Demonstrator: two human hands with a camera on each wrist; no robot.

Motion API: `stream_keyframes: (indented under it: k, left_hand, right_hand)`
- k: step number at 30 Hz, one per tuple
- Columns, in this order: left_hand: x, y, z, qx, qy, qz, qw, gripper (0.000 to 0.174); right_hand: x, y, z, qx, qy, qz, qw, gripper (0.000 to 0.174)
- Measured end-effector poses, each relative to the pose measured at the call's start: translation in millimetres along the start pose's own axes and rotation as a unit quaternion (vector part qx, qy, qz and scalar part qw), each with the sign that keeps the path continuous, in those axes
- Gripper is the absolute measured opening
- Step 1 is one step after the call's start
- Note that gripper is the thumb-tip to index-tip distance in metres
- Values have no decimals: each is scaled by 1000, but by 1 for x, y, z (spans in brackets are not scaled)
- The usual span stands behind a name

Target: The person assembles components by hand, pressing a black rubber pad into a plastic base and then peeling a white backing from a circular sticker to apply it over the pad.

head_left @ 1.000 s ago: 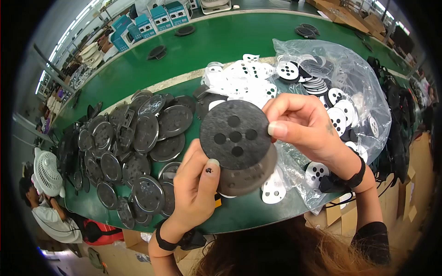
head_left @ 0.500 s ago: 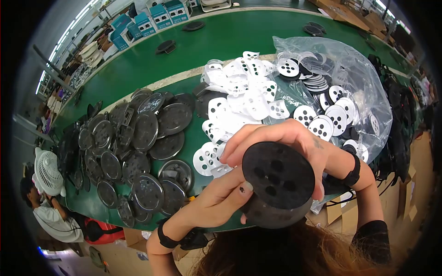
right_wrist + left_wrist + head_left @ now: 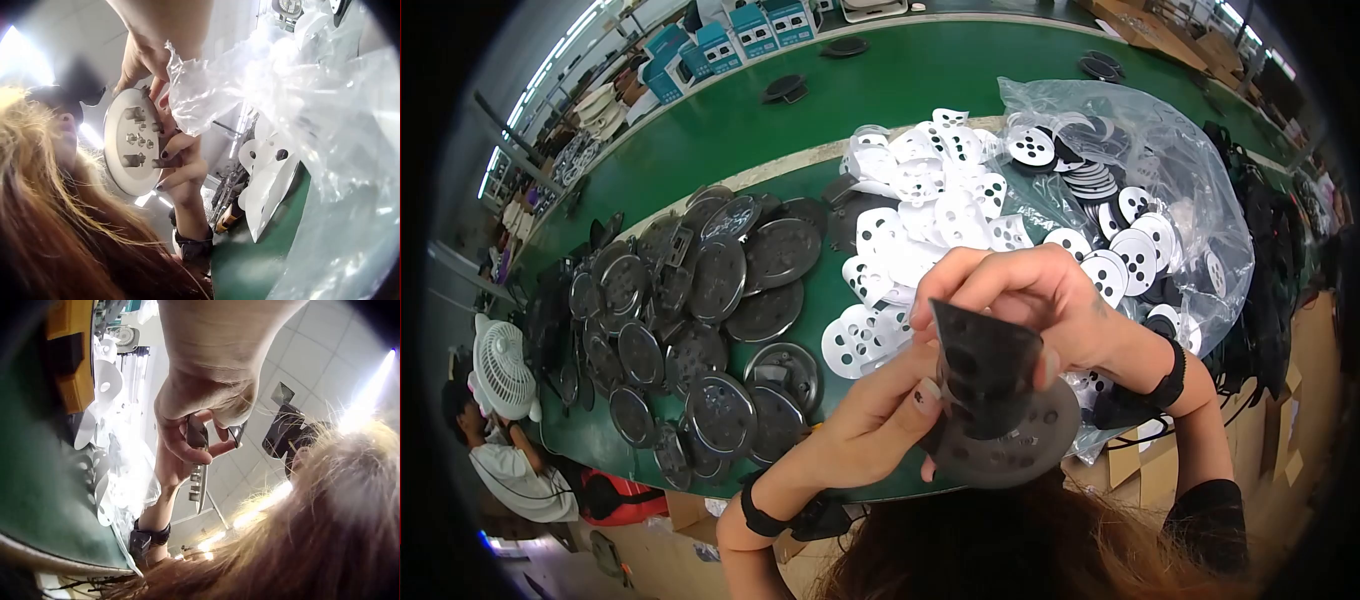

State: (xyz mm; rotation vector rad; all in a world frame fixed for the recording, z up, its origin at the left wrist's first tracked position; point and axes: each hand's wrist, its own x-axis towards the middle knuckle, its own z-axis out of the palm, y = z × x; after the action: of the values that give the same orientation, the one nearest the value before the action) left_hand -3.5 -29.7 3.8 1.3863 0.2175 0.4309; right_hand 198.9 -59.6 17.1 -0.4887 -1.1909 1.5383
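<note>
In the head view a black pad [image 3: 988,350] with round holes stands bent and tilted over a dark round plate [image 3: 1025,455]. My left hand [image 3: 865,435] grips the plate from the left, its thumb near the pad's lower left edge. My right hand [image 3: 1050,300] holds the pad with curled fingers at its top and thumb at its right edge. Pegs stick out from the plate's underside [image 3: 131,142] in the right wrist view, with fingers of my left hand [image 3: 186,172] beside them. The left wrist view shows the plate [image 3: 199,487] edge-on below my left hand [image 3: 209,400].
Many dark round plates [image 3: 720,415] are piled at left. White sheets [image 3: 915,235] with holes lie in the middle. A clear plastic bag [image 3: 1190,170] of white and black discs sits at right. Several dark plates [image 3: 785,88] lie on the green surface beyond; a person [image 3: 510,470] is at far left.
Both hands have moved right and down with the plate and pad. The pad, flat a second ago, is now bent and tilted up. The dark pieces on the far green surface have shifted right.
</note>
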Motion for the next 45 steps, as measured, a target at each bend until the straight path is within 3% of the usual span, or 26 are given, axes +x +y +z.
stream_keyframes:
  k: [4,7,8,10,12,14,17,21,23,26,30,34,36,45]
  left_hand:
    - [0,0,-1,-20,39,44,998,38]
    - [-4,11,0,-30,101,-17,994,34]
    - [-3,18,1,-16,133,-2,991,33]
    - [-2,29,3,-21,192,31,981,37]
    - [-3,32,2,-21,191,66,979,40]
    - [-3,31,1,-39,189,120,974,49]
    - [-4,32,-1,-9,202,131,970,51]
    - [-3,35,-1,-95,201,131,966,57]
    - [-2,40,3,-109,221,122,962,59]
    - [-2,44,8,-33,273,37,961,76]
    - [-2,40,7,7,269,36,962,76]
    - [-2,34,6,33,264,53,962,74]
    - [-2,33,5,38,259,54,964,73]
    - [0,29,4,43,238,62,968,67]
  right_hand:
    - [0,-3,-1,-33,83,-29,996,49]
    - [0,-17,-4,-72,131,-43,988,48]
    - [0,-20,-12,-70,86,-81,991,23]
    - [-5,-30,-16,-86,115,-64,988,20]
    - [-4,-36,-15,-112,165,-51,979,12]
    - [-3,-42,-14,-129,163,-38,978,11]
    - [-2,-46,-13,-169,156,-4,973,10]
    - [-4,-53,-7,-204,156,74,964,10]
    - [-4,-53,-6,-203,146,93,964,10]
    - [-3,-52,-2,-196,141,120,963,9]
    - [2,-50,10,-195,199,144,950,8]
    - [0,-47,7,-193,194,146,951,8]
    - [-3,-43,0,-203,137,131,961,8]
    - [1,-45,7,-199,175,160,951,10]
